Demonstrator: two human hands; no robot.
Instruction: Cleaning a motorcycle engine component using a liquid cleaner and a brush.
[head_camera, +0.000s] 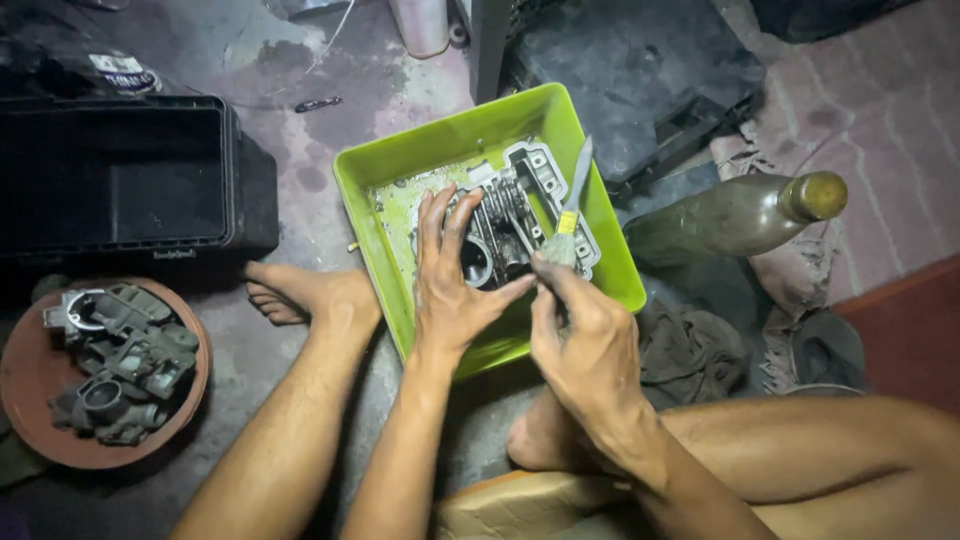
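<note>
Engine part (505, 225), grey cast metal with a round bore and ribbed recesses, lies in a lime-green plastic tray (440, 145) set on the stained concrete floor (290, 70). The part sits toward the tray's right half; the tray floor beside it looks wet and speckled.

Left hand (452, 285) rests flat on the part, fingers spread and pointing away from the person, palm over its near edge. Nothing is clasped in it: an open, pressing hold.

Right hand (590, 345) is closed around a brush (570, 215) with a pale handle and a yellow band. The handle points up and away over the part; the bristle end is hidden behind the fingers, which meet the left thumb at the part's near right edge.

A bare foot (300, 295) lies just left of the tray, touching or nearly touching its wall. The other foot is tucked below the tray.

Left of the scene: an open black plastic case (130, 175), and nearer, a round reddish-brown bowl (30, 385) holding several grey metal parts (120, 365).

Right of the tray: a dusty dark glass bottle (740, 215) lying on its side, with dark rags (690, 350) near it. Behind the tray, a black flat object, its kind unclear.
</note>
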